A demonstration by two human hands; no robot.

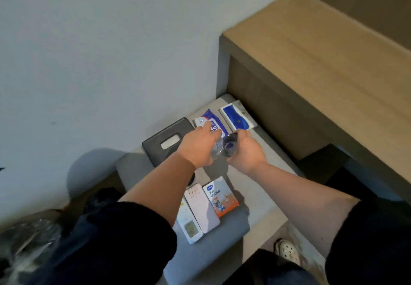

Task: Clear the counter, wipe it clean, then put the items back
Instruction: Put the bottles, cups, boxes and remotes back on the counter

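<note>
Wooden counter [322,46] at two o'clock is looking cleared; our left hand [196,149] is gripping a clear glass [217,150], right hand [248,153] a dark glass [231,148]; wiping likely remaining.

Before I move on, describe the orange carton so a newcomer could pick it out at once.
Start at the low grey counter beneath the pale wall and look to its near edge, where three flat items lie side by side. The orange carton is the rightmost, beside a pink case and a white device. Only it carries a cartoon figure and blue print.
</note>
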